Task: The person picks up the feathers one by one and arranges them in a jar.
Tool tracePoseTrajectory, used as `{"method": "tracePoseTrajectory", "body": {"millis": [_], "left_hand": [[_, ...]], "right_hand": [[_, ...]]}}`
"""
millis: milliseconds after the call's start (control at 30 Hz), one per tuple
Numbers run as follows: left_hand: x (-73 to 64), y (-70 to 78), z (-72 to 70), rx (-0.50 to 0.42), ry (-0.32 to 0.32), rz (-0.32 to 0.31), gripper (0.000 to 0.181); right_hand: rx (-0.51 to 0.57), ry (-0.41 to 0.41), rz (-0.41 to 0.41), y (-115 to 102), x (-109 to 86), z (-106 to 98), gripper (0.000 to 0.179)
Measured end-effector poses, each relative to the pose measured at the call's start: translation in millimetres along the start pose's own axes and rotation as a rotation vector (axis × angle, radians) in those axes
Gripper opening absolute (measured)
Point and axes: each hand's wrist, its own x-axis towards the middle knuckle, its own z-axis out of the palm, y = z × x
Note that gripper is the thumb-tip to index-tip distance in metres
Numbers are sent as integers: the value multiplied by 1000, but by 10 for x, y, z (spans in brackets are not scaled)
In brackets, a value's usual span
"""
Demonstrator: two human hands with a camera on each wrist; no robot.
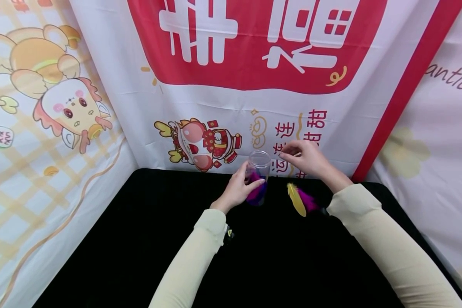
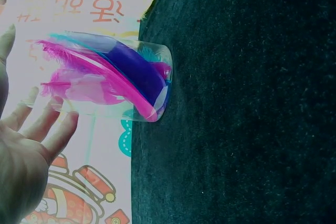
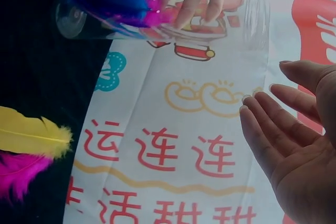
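Note:
My left hand [image 1: 236,188] grips a clear jar [image 1: 260,161], which stands upright near the back of the black table, thumb and fingers round its sides. Magenta, blue and teal feathers [image 2: 113,72] lie inside the jar, filling its lower part. To the right of the jar's mouth and slightly above it, my right hand [image 1: 306,158] is in the air, holding nothing, fingers loosely bent and apart from the jar. A yellow feather [image 1: 297,200] lies on the table below the right hand. Beside it rests a magenta feather [image 1: 309,202], partly behind it.
The black cloth-covered table [image 1: 269,261] spreads out in front. A white and red printed curtain [image 1: 200,98] hangs right behind its back edge. Printed fabric walls [image 1: 31,179] flank the table on the left and right.

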Motion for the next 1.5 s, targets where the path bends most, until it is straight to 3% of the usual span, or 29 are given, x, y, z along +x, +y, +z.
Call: {"method": "tracePoseTrajectory", "body": {"millis": [367, 733, 1100, 1500], "left_hand": [[-11, -19, 1, -7, 8, -4, 71], [-1, 2, -14, -8, -14, -12, 69], [13, -24, -12, -17, -18, -33, 69], [16, -12, -21, -17, -21, -21, 70]], "right_hand": [[38, -47, 94, 255, -98, 48, 22], [71, -56, 154, 672, -138, 136, 22], [50, -122, 254, 1046, -163, 300, 27], [-7, -190, 221, 1388, -196, 519, 24]]}}
